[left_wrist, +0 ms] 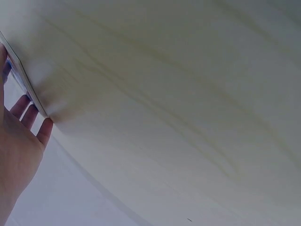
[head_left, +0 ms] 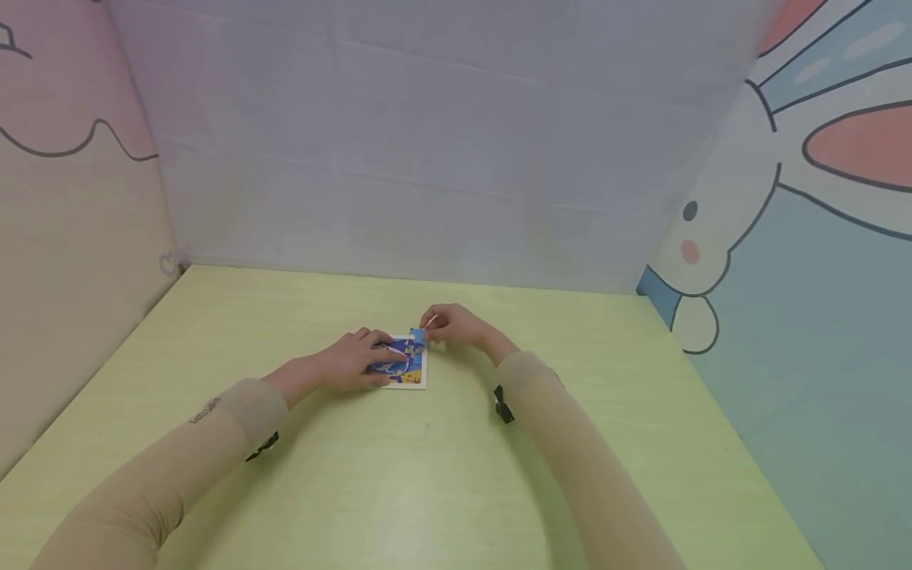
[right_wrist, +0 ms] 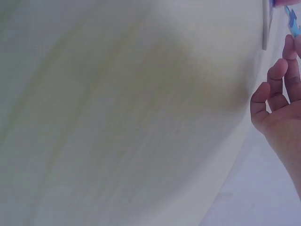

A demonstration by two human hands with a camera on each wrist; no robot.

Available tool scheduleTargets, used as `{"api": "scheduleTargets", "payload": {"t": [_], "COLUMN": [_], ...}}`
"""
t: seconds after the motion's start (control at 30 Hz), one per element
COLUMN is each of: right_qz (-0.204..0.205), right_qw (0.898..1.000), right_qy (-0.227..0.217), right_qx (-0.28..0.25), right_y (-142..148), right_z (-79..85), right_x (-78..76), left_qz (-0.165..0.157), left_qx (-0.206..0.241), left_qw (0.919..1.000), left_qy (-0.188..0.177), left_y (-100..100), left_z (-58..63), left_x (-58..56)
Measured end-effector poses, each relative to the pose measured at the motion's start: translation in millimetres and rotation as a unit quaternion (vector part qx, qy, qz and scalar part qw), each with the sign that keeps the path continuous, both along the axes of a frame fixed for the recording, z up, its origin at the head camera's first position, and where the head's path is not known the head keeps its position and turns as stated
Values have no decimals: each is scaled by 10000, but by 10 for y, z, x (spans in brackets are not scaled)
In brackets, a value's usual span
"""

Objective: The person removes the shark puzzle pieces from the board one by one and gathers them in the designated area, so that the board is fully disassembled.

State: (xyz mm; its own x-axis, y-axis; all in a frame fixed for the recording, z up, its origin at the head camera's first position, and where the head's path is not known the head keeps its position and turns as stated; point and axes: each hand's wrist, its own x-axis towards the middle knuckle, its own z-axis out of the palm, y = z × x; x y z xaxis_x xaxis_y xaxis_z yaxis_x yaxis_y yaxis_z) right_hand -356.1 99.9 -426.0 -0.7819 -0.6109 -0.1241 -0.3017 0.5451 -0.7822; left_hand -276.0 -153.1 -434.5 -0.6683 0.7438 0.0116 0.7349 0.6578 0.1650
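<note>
A small flat puzzle (head_left: 409, 386) with a white border and a blue, purple and yellow picture lies on the table. My left hand (head_left: 352, 362) rests on its left part with fingers spread, covering much of the picture. At the puzzle's top right corner, my right hand (head_left: 456, 324) pinches a light blue puzzle piece (head_left: 417, 336) between thumb and fingers. That piece (right_wrist: 294, 22) shows tilted in the right wrist view, beside the puzzle's edge (right_wrist: 266, 28). In the left wrist view, fingertips lie along the puzzle's thin edge (left_wrist: 22, 75).
The pale yellow-green table (head_left: 427, 491) extends around both arms. A plain whitish wall (head_left: 427, 158) stands behind it. Side walls carry cartoon drawings, including a rabbit (head_left: 712, 229) at the right. Dark straps (head_left: 503, 404) hang under both sleeves.
</note>
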Motion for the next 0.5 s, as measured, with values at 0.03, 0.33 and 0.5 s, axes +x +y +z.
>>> {"api": "scheduleTargets", "payload": {"t": [0.03, 0.33, 0.5], "right_qz": [21, 84, -26], "right_qw": [10000, 9997, 9992], "right_qy": [2, 197, 318], "right_qx": [-6, 152, 226], "right_y": [7, 126, 306], "right_z": [19, 162, 251], "right_x": [4, 26, 51], "left_qz": [-13, 182, 203], "left_qx": [11, -69, -33], "left_qw": [10000, 9997, 9997], "left_qy": [11, -174, -161], "left_y": [1, -3, -2], "left_z": [3, -9, -30], "left_x": [6, 29, 27]}}
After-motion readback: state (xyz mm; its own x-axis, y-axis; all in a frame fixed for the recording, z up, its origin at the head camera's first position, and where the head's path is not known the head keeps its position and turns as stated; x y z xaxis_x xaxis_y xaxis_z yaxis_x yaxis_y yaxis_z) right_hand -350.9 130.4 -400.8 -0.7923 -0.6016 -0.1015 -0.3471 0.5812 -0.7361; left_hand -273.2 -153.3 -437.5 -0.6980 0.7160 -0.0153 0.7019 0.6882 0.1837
